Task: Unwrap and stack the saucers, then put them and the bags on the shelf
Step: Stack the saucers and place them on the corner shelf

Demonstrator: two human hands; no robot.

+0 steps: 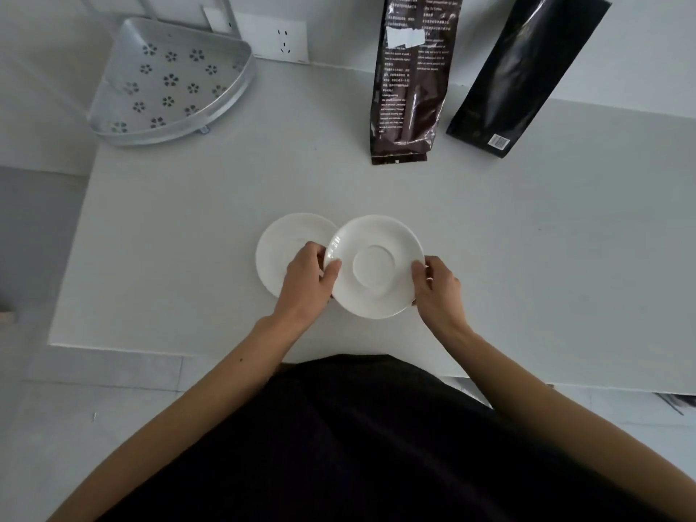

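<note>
White worktop (188, 220) runs to a pale wall, with a perforated metal corner shelf (169, 81) far left and two dark bags, brown (410, 81) and black (527, 73), standing far right. Both hands grasp one bare saucer (376, 267) by opposite rims: left hand (307, 282), right hand (438, 288). A second saucer (286, 246) lies directly leftward, partly under the held one, nearest the left hand, so stacking likely means shifting left.
</note>
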